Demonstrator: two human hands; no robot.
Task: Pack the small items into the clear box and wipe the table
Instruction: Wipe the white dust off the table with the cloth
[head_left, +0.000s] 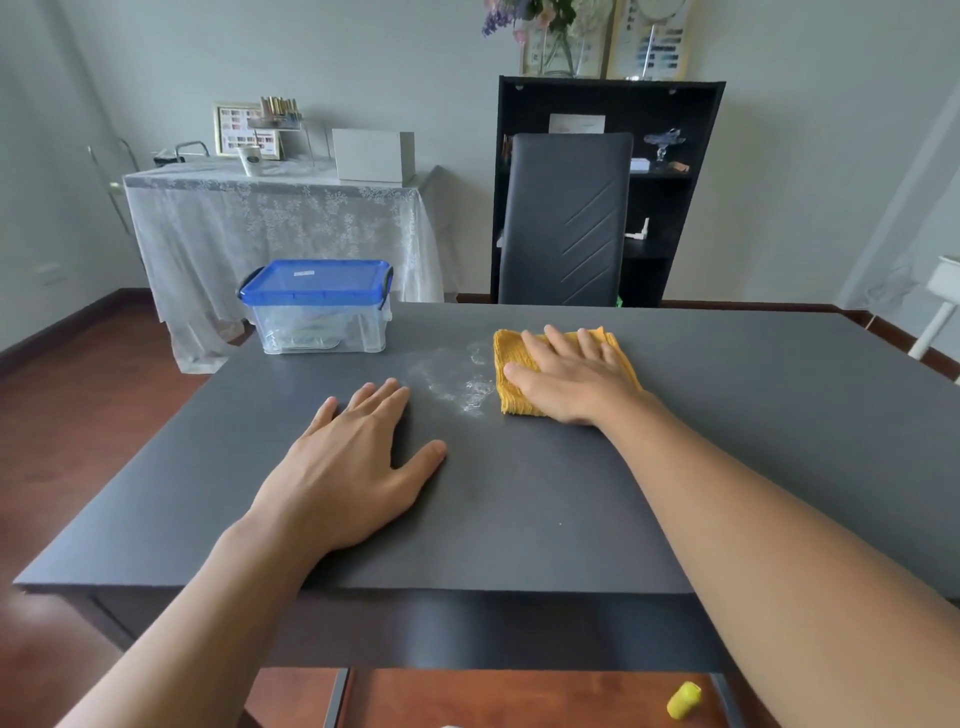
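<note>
A clear box (322, 325) with a blue lid shut on it stands at the far left of the dark grey table (727, 441). Its contents are hard to make out through the wall. A folded yellow cloth (511, 364) lies at the table's far middle. My right hand (571, 376) presses flat on the cloth with straight fingers. A whitish wet smear (457, 382) marks the tabletop just left of the cloth. My left hand (353, 462) rests flat on the table, fingers spread, holding nothing.
A black chair (566, 218) stands behind the table's far edge, with a black shelf unit (696, 156) behind it. A lace-covered side table (280, 218) sits at the back left. A small yellow object (683, 700) lies on the wooden floor under the near edge.
</note>
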